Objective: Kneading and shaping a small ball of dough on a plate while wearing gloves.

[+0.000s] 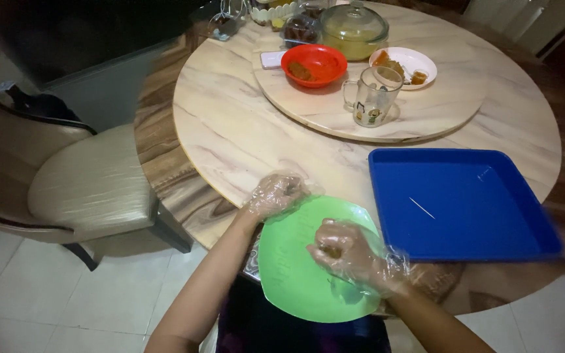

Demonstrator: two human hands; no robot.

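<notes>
Right hand (348,252), gloved, fingers curled round small brown lump over green plate (295,268); left hand (274,194), gloved, closed on plate's far rim; blue tray (459,196) just right, on table (243,131)

Plate (295,261) plain green; tray (459,202) solid blue; bowl (314,64) red; table (243,131) beige, brown-veined marble pattern; chair (93,183) cushion tan.
</notes>
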